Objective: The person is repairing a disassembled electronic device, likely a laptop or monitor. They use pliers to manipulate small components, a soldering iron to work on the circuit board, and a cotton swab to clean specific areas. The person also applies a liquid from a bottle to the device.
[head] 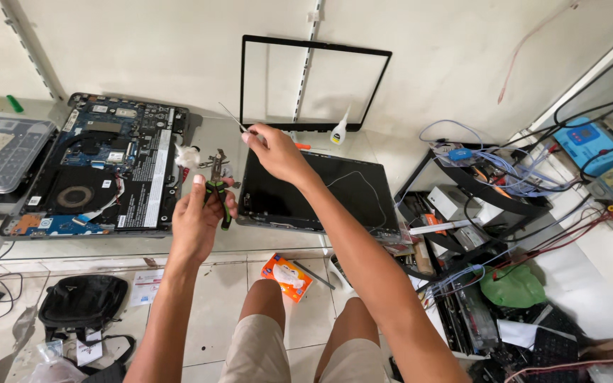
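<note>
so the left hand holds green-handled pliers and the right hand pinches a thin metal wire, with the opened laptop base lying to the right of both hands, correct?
Not quite. The head view shows the opened laptop base lying to the left of both hands. The rest holds: the left hand holds the green-handled pliers, and the right hand pinches the thin metal wire.

Bright, even, soft light; faint shadows; sharp throughout; wide-angle bending at edges; mild glare on white wall (462, 57).

An opened laptop base (97, 167) lies left of the fingers, a dark screen panel (317, 191) below them, a black bezel frame (313, 85) and glue bottle (338, 131) beyond.
</note>
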